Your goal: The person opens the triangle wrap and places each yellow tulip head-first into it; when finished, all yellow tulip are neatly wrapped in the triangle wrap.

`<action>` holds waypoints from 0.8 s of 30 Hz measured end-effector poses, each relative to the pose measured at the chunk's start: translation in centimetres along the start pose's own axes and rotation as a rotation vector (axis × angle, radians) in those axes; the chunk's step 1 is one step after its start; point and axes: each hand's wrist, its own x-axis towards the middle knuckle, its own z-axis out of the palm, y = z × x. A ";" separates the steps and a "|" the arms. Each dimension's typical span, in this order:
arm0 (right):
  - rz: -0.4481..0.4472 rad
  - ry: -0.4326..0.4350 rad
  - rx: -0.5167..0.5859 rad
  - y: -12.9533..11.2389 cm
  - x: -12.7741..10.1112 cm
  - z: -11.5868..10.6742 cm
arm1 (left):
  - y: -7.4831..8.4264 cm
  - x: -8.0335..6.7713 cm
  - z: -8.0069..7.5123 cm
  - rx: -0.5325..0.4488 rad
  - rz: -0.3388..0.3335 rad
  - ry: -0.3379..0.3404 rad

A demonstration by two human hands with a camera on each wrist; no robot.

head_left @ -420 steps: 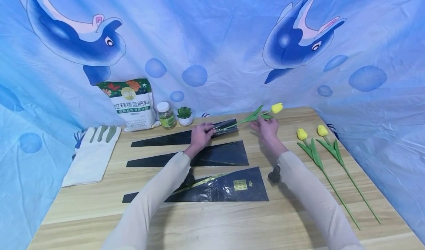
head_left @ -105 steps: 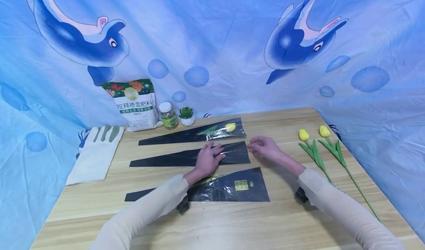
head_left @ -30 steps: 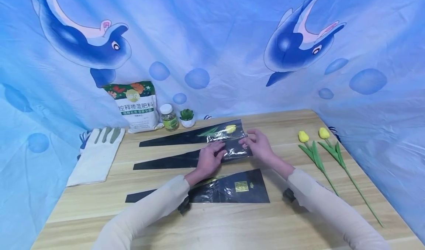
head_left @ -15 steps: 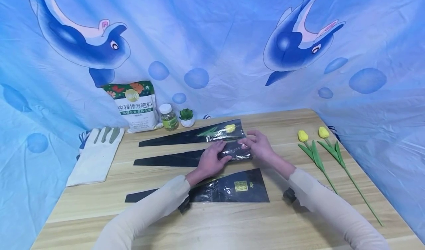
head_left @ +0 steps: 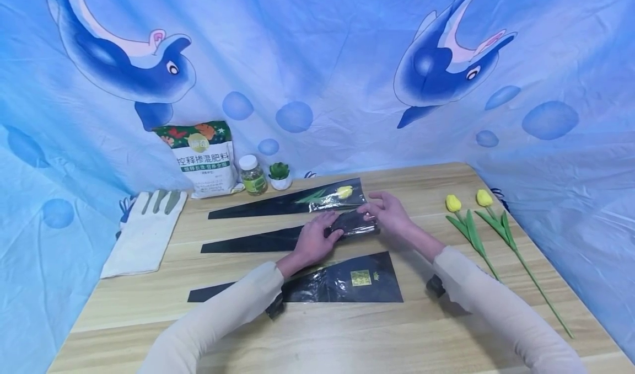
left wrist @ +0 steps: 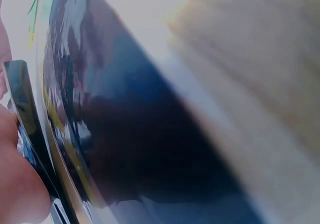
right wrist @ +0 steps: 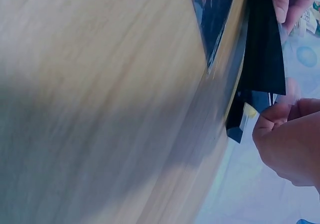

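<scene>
Three long black plastic flower sleeves lie across the wooden table point(head_left: 347, 335). The far sleeve point(head_left: 297, 200) holds a yellow tulip point(head_left: 344, 191). My left hand point(head_left: 315, 237) grips the wide end of the middle sleeve point(head_left: 263, 240), fingers curled over it. My right hand point(head_left: 389, 213) pinches the same sleeve's mouth point(head_left: 354, 223), lifting it slightly off the table. The near sleeve point(head_left: 342, 284), with a gold label, lies flat. In the right wrist view my right hand's fingers point(right wrist: 285, 134) sit at the black sleeve's edge point(right wrist: 262, 59). The left wrist view shows blurred black film point(left wrist: 125, 149).
Two loose yellow tulips point(head_left: 466, 225) lie at the right side of the table. At the back left stand a fertiliser bag point(head_left: 203, 158), a small jar point(head_left: 251, 174) and a tiny potted succulent point(head_left: 279, 174). White gloves point(head_left: 144, 230) lie at the left edge. Blue dolphin cloth surrounds the table.
Both hands have closed in on the middle sleeve's wide end, and its mouth is bunched and raised more than a second ago. Earlier, a tulip went into the far sleeve.
</scene>
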 end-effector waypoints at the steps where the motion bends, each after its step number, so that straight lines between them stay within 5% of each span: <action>1: -0.001 -0.003 -0.006 0.0 0.0 0.0 | 0.0 0.0 0.0 -0.001 0.003 0.012; 10: -0.037 0.022 -0.062 0.2 -0.2 -2.1 | -0.5 0.0 0.1 0.008 0.017 0.068; 24: -0.079 0.085 -0.233 -0.1 -5.0 -12.8 | -0.6 -0.1 -0.6 0.005 -0.004 0.053</action>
